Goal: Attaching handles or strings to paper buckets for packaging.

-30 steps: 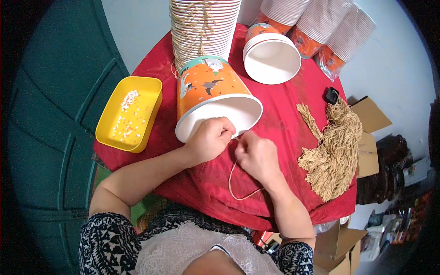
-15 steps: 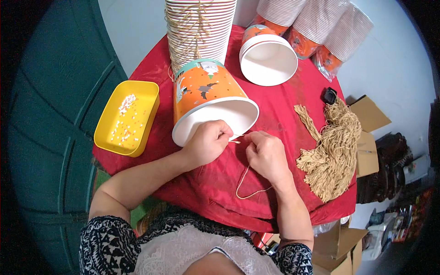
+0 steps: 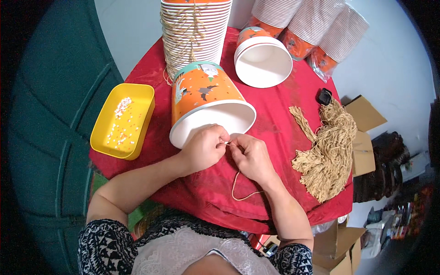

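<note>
My left hand (image 3: 205, 145) is closed in a pinch in front of the mouth of an orange paper bucket (image 3: 208, 94). A tiny white piece, like a bead (image 3: 226, 142), shows at its fingertips. My right hand (image 3: 252, 156) pinches a tan cord (image 3: 234, 191) close beside it, the fingertips of both hands almost touching. The cord's slack hangs in a loop below the right hand onto the red cloth. The bucket lies tipped with its white inside toward me; bats and a teal band mark its outside. The left hand partly covers its lower rim.
A yellow tray (image 3: 145, 120) with small white and orange pieces sits at left. A tall bucket stack (image 3: 197, 39) with cords stands behind, and more buckets (image 3: 263, 64) lie back right. A bundle of tan cords (image 3: 327, 156) lies at right on the red tablecloth (image 3: 275, 107).
My right hand has moved left and closer to my left hand. A small white piece now shows between the fingertips, where a cord end stuck out before. The view has shifted slightly.
</note>
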`<act>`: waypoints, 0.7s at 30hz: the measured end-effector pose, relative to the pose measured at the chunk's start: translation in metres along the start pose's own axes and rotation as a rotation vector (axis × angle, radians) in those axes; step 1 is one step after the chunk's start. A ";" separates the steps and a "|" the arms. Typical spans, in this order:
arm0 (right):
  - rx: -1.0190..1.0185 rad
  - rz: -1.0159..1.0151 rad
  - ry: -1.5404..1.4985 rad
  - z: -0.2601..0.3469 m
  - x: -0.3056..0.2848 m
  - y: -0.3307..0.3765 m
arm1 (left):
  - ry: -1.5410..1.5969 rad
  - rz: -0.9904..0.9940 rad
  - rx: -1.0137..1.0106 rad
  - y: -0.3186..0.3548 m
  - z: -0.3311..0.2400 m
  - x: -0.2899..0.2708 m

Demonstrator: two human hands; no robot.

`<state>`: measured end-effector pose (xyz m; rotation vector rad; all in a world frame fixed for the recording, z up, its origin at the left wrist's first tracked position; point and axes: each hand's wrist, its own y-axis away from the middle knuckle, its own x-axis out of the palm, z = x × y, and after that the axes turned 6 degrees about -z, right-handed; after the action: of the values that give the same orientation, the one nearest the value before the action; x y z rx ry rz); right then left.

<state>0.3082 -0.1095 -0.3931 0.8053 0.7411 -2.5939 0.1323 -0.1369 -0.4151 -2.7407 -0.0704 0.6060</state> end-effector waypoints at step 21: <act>0.257 0.000 0.240 0.007 -0.040 -0.005 | 0.130 0.033 -0.167 -0.006 -0.006 -0.002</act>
<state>0.3346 -0.1038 -0.3618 1.2090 0.4723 -2.6552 0.1328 -0.1333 -0.4074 -2.9414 -0.0466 0.4476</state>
